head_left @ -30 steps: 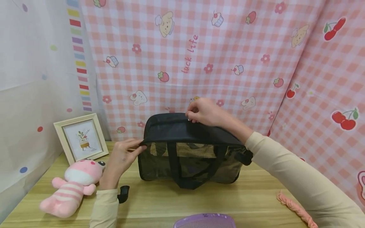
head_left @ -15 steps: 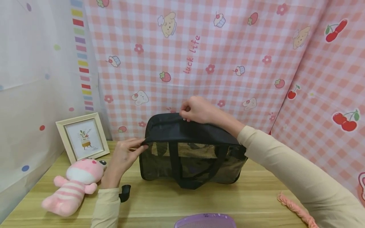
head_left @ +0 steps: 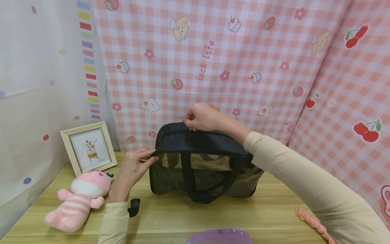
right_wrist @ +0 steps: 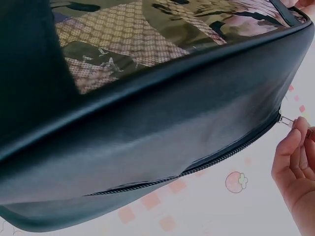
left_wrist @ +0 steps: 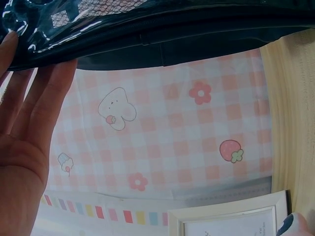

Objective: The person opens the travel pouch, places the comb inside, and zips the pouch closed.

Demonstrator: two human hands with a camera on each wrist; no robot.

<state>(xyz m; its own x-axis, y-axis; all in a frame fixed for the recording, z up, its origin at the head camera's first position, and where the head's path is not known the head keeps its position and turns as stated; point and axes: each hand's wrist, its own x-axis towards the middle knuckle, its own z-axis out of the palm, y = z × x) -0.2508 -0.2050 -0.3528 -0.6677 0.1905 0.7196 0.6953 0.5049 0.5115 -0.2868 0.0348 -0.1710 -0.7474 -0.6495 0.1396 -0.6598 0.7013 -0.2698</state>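
A black bag [head_left: 207,142] with a see-through front stands on the table, its strap handle [head_left: 188,176] hanging down the front. My left hand [head_left: 131,166] pinches the bag's upper left corner between thumb and fingers; in the left wrist view that hand [left_wrist: 29,132] shows at the bag's edge. Above the top's back edge, my right hand [head_left: 204,117] has its fingers curled. The right wrist view shows its fingers pinching a metal zipper pull [right_wrist: 285,120], with the zipper [right_wrist: 221,158] running along the bag's top. What lies inside the bag is unclear.
A pink plush toy [head_left: 74,206] lies left, before a picture frame [head_left: 89,149]. Near the left sleeve is a small black object [head_left: 134,207]. A purple comb [head_left: 219,236] lies at the front, and pink yarn [head_left: 313,222] at the right. Checked cloth [head_left: 237,67] hangs behind.
My right hand has moved left along the top of the bag with the zipper pull. The left hand keeps its pinch on the corner.
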